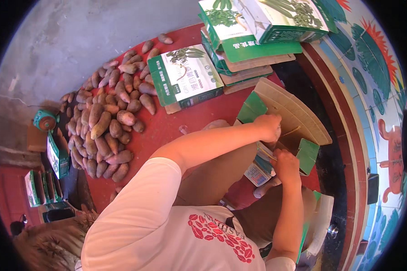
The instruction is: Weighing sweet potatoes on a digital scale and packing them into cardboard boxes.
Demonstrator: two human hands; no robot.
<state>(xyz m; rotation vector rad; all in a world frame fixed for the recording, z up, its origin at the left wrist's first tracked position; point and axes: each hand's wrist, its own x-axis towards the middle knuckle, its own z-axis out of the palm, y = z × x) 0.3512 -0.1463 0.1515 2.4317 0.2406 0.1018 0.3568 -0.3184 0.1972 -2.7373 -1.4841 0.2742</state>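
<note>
An open cardboard carton [289, 106] stands before me, its brown inner flap raised and its green side flaps spread. At its near edge, my left hand [269, 128] is closed, fingers curled downward; what it grips is hidden. Close beside it, my right hand [287, 163] is closed too, fingertips pinched toward the left hand. A thin tan strand [267, 152] shows by the right fingertips, and a short yellowish cord [292, 132] lies against the carton's inside. Below the hands is a small scale-like device [257, 174] with a display panel.
A large heap of sweet potatoes [99, 117] covers the left of the red sheet [163, 131]. A closed green-and-white carton [185, 77] lies beside it. More cartons [257, 40] are stacked at the far right. A painted wall [384, 113] bounds the right, with several cartons [43, 187] at far left.
</note>
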